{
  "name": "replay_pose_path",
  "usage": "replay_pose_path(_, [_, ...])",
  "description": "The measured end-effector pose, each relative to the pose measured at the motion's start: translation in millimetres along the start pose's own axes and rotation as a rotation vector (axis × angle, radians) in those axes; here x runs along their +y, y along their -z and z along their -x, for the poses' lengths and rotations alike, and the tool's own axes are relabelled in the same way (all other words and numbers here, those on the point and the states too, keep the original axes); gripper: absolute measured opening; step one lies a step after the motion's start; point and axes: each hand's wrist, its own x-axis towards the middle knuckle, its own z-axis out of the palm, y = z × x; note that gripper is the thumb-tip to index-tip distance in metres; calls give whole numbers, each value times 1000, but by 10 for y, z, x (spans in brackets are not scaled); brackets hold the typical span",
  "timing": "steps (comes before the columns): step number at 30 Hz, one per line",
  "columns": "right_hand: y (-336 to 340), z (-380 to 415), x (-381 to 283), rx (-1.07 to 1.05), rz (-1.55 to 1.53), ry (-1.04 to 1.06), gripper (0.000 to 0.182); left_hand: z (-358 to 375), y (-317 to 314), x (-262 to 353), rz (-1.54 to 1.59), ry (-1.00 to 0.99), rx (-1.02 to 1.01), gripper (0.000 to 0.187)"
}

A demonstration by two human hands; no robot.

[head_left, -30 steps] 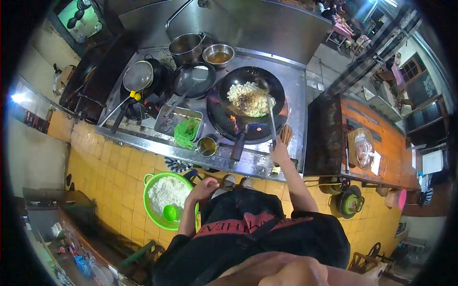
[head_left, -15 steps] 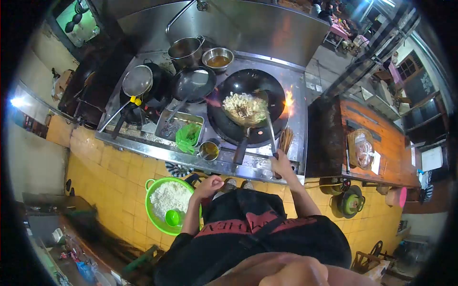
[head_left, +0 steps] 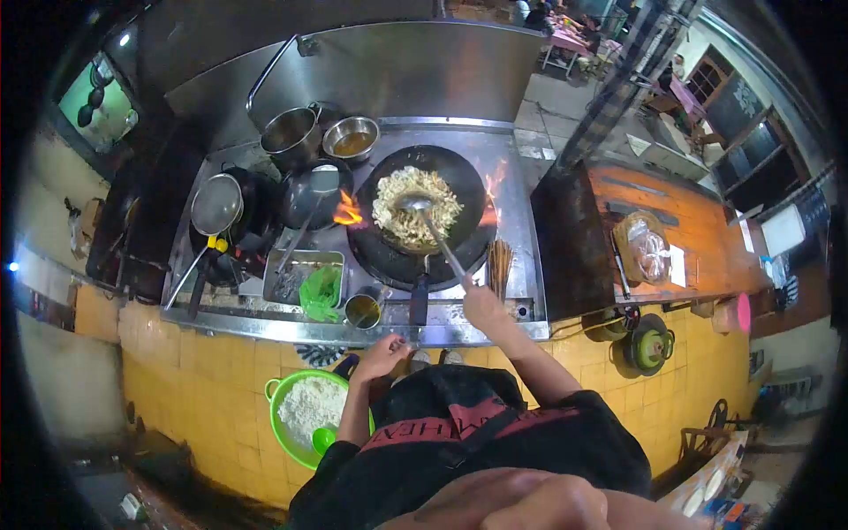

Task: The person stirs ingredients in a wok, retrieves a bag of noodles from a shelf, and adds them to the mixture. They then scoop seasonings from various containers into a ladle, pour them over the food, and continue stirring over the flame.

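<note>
My right hand grips the handle of a long metal ladle. The ladle's round bowl rests in a heap of pale, browned food, too fine to name surely. That food lies in a black wok on the stove, its dark handle pointing toward me, with flames at both sides. Low in front of my waist hangs my left hand, fingers curled in and nothing seen in them. Below it on the floor stands a green basin of white rice with a green scoop.
Left of the wok are a strainer, a dark pan, a metal tray with a green bag, and a metal cup. A pot and bowl stand behind. A stick brush lies right; a wooden table stands beyond.
The ladle's bowl has moved from the wok's right side onto the middle of the food. Flames now show left of the wok too. The whole view has shifted.
</note>
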Motion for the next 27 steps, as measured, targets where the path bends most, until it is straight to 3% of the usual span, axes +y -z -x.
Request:
replay_pose_path(2, [-63, -111, 69, -117, -44, 30, 42, -29, -20, 3, -12, -1, 2, 41])
replay_pose_path(5, [760, 16, 399, -95, 37, 155, 39, -15, 3, -2, 14, -53, 18, 41])
replay_pose_path(7, [477, -59, 416, 15, 48, 120, 39, 140, 92, 313, -33, 81, 37, 38])
replay_pose_path(9, [225, 6, 180, 124, -26, 61, 36, 16, 2, -90, -10, 5, 61, 34])
replay_pose_path(10, [-309, -162, 268, 157, 85, 180, 35, -48, -36, -256, -2, 3, 59, 34])
replay_pose_path(11, [-417, -254, 156, 186, 197, 298, 35, -55, -47, -267, 7, 5, 56, 34])
replay_pose_path(12, [-468, -281, 167, 119, -116, 121, 38, -63, -55, -273, 6, 2, 55, 34])
replay_pose_path(15, [289, -248, 584, -40, -110, 181, 42, -24, -71, -239, -7, -76, 90, 24])
replay_pose_path(18, [904, -17, 519, 15, -5, 78, 39, -93, -51, -213, -57, -29, 73, 17])
replay_pose_path(19, [827, -33, 514, 23, -8, 79, 39, -121, -82, -249, -5, -80, 131, 15])
replay_pose_path(22, [159, -87, 448, 60, -148, -179, 35, -176, -87, -252, 46, -112, 202, 17])
replay_pose_path(24, [-416, -232, 422, 133, -398, -79, 34, -238, -86, -147, 31, -42, 207, 21])
replay_pose_path(26, [-432, -275, 447, 153, -467, 13, 34, -282, -125, -97, 39, -77, 238, 22])
replay_pose_path(27, [-249, -359, 501, -53, -639, -88, 32, -306, -139, -98, 39, -118, 273, 22])
